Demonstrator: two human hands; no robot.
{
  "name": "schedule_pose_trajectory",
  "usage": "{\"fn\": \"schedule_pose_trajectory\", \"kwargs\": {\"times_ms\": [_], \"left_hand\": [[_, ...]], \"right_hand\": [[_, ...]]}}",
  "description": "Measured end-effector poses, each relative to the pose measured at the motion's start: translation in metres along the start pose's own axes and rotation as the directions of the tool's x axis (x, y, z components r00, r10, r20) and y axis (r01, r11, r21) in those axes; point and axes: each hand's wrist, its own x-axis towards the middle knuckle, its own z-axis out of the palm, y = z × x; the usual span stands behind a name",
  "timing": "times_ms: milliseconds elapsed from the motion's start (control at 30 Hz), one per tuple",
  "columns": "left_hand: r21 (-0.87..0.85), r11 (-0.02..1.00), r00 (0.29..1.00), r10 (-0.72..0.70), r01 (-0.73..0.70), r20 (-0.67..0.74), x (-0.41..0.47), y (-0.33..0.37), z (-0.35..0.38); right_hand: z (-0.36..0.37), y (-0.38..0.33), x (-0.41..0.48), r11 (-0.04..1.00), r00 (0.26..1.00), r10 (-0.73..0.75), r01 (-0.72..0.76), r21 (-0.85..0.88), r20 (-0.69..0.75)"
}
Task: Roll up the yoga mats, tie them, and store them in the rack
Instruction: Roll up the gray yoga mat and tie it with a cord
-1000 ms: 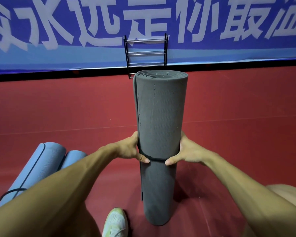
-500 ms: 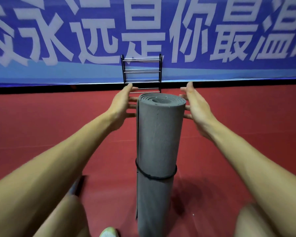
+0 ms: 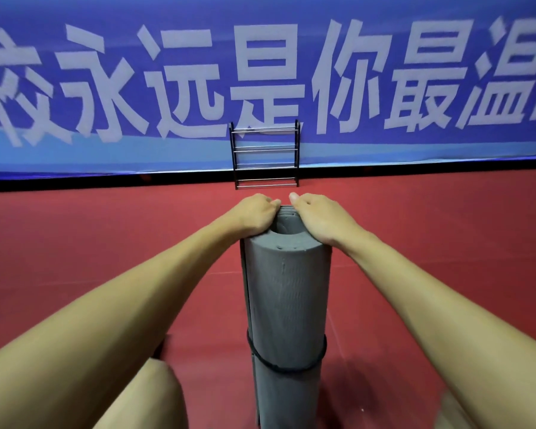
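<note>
Mat (image 3: 287, 292) upright on floor (image 3: 75, 243), band (image 3: 288, 370) round lower part. Left hand (image 3: 254, 216), right hand (image 3: 321, 219) curled over top rim, grasping it. Foam likely light, soft, squashy; grip mid-roll for carry to rack (image 3: 266, 156).

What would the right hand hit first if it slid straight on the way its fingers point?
Probably the left hand, whose fingertips lie just beside the right hand atop the grey mat. Past them, only red floor shows before the rack; depth is unclear.
</note>
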Motion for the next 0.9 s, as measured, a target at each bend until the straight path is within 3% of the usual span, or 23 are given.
{"fn": "schedule_pose_trajectory", "kwargs": {"times_ms": [100,267,333,400,467,500,667,800,900], "left_hand": [[-0.079,0.997,0.998,-0.001,-0.004,-0.057,-0.007,-0.010,0.003],[-0.474,0.879,0.986,-0.117,0.046,-0.121,-0.011,-0.020,0.014],[-0.653,0.754,0.974,-0.192,0.070,-0.117,-0.011,-0.016,0.019],[-0.822,0.563,0.973,-0.226,0.090,-0.048,-0.014,-0.011,0.023],[-0.903,0.412,0.985,-0.161,0.122,0.060,-0.019,-0.014,0.027],[-0.912,0.387,0.989,-0.107,0.136,0.102,-0.022,-0.019,0.029],[-0.867,0.495,0.956,0.274,-0.046,0.105,-0.024,-0.053,0.055],[-0.800,0.596,0.946,0.293,-0.064,0.143,-0.020,-0.062,0.076],[-0.767,0.641,0.965,0.220,-0.032,0.143,-0.028,-0.070,0.096]], "right_hand": [[0.003,-0.001,-0.004,0.999,0.999,0.032,-0.032,0.036,0.002],[-0.001,0.001,-0.017,0.992,0.998,0.064,-0.063,0.106,-0.009],[-0.004,0.003,-0.017,0.984,0.996,0.088,-0.084,0.160,-0.019],[-0.005,0.006,-0.014,0.961,0.992,0.124,-0.113,0.252,-0.030],[-0.005,0.010,-0.011,0.918,0.985,0.164,-0.134,0.374,-0.048],[-0.005,0.013,-0.009,0.886,0.982,0.181,-0.137,0.443,-0.060],[-0.009,0.031,0.008,0.694,0.965,0.257,-0.155,0.703,-0.042],[-0.008,0.042,0.017,0.524,0.925,0.380,-0.201,0.828,-0.016],[-0.007,0.046,0.013,0.425,0.907,0.421,-0.189,0.885,-0.009]]}}
